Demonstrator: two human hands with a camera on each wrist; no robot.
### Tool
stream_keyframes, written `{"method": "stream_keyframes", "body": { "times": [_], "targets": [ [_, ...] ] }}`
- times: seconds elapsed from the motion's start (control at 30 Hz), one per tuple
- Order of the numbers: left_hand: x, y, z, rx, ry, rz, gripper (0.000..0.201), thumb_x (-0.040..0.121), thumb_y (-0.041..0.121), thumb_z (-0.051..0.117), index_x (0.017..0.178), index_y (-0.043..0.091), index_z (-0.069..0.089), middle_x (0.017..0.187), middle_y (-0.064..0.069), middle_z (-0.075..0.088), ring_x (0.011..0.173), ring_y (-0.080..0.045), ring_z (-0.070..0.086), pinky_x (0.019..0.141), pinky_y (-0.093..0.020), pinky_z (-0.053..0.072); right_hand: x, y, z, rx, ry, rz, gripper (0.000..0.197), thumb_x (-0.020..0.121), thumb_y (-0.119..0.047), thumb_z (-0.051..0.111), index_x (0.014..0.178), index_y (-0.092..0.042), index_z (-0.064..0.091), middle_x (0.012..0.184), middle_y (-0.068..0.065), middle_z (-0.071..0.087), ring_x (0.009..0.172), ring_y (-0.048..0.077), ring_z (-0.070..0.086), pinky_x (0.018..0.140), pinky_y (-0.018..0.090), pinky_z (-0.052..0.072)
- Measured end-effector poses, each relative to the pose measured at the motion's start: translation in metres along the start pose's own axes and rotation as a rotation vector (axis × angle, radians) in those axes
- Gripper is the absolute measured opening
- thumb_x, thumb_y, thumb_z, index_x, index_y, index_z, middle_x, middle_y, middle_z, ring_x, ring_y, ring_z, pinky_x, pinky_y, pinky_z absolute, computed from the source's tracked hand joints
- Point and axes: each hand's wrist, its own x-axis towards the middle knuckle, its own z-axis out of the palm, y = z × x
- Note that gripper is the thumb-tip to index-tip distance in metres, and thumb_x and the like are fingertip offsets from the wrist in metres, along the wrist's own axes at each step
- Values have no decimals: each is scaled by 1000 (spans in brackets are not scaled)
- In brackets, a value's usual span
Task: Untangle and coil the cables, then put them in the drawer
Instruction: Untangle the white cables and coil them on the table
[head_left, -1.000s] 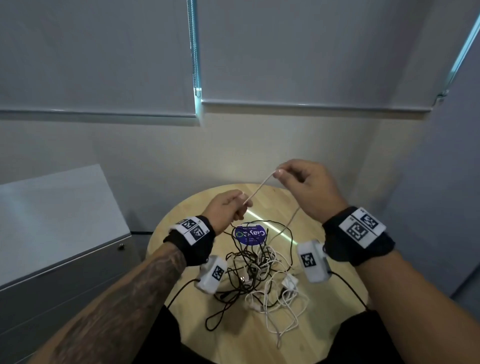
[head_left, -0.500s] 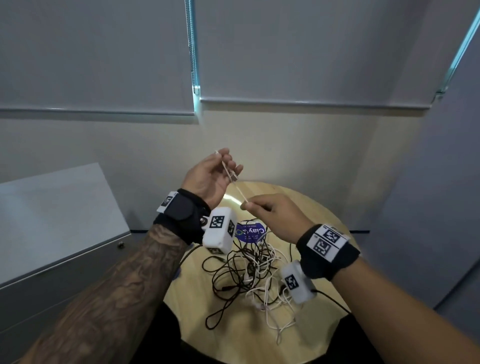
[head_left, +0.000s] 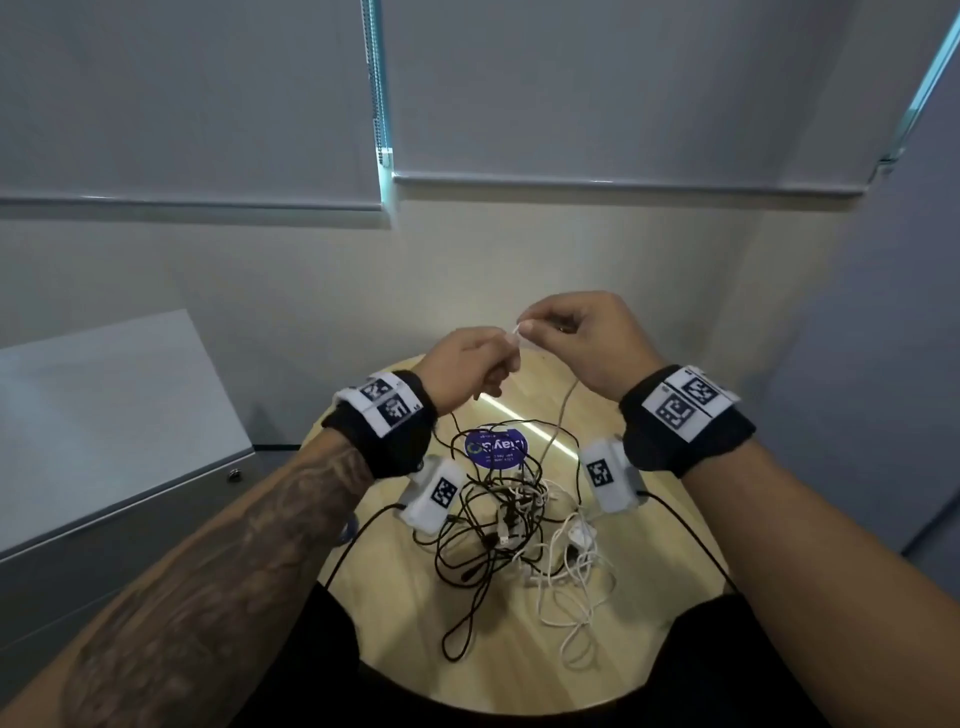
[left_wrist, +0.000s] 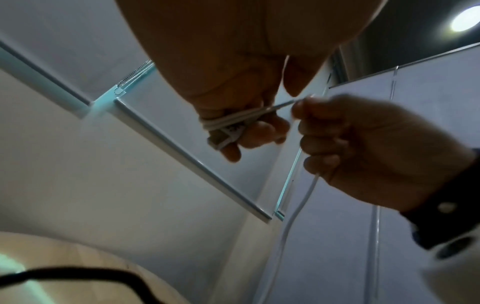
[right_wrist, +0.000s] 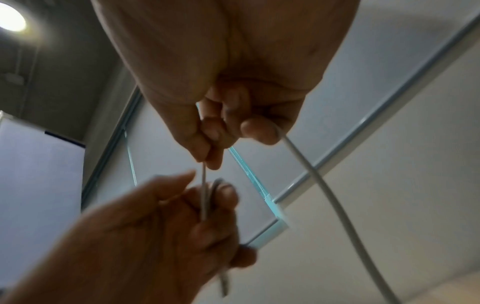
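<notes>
A: Status?
B: Early. One thin white cable (left_wrist: 233, 120) partly coiled: a few turns round the left hand (head_left: 470, 371) fingers, right hand (head_left: 587, 340) pinching the running length. Both raised over the round wooden surface (head_left: 519, 649).
A: Rest?
B: Black-and-white tangle (head_left: 511, 512) untouched. Nothing in the drawer; grey cabinet (head_left: 119, 415) shut.

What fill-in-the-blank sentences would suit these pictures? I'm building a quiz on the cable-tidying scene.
1. The left hand has turns of a ____ cable wound round its fingers.
2. The right hand pinches the same cable, which trails down to the tangle on the round ____ table.
3. The tangle mixes white cables with ____ ones.
4. The grey cabinet stands on the person's ____ side.

Missing words: white; wooden; black; left
</notes>
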Motion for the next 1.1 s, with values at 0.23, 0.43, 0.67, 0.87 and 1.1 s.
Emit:
{"method": "stream_keyframes", "body": {
  "times": [0.23, 0.43, 0.67, 0.87, 1.1],
  "targets": [
    [11, 16, -32, -1101, 99, -113, 31, 100, 22, 36, 73, 14, 49, 53, 6, 32, 44, -9, 33, 64, -27, 46, -28, 39, 57, 383, -101, 235, 22, 104, -22, 51, 104, -14, 72, 64, -4, 50, 58, 9, 47, 63, 30, 52],
    [29, -24, -43, -923, 472, -68, 23, 101, 9, 37, 92, 4, 58, 64, -1, 60, 65, -18, 58, 73, -32, 51, -45, 60, 79, 272, -183, 252, 20, 100, -31, 58, 106, -28, 76, 64, -13, 60, 63, 6, 51, 68, 31, 51],
    [11, -77, -11, 370, 25, -21, 36, 95, 42, 38, 76, 23, 62, 64, 9, 59, 60, -9, 52, 65, -28, 41, -20, 49, 60, 253, -97, 133, 15, 97, -11, 62, 95, -5, 75, 72, -12, 69, 66, -5, 57, 65, 19, 46],
    [21, -59, -20, 153, -14, -133, 33, 94, 37, 55, 68, 17, 57, 61, 4, 51, 56, -11, 51, 64, -30, 44, -25, 68, 73, 377, -31, 199, 6, 97, -18, 64, 92, -14, 67, 77, 4, 64, 71, 10, 58, 70, 30, 52],
    [51, -15, -37, -554, 310, -115, 31, 101, 17, 45, 70, 12, 47, 43, 8, 31, 39, -11, 30, 60, -28, 49, -72, 132, 118, -116, -406, 370, 9, 94, -28, 65, 92, -21, 71, 79, -11, 64, 70, 2, 56, 70, 26, 44]
  ]
}}
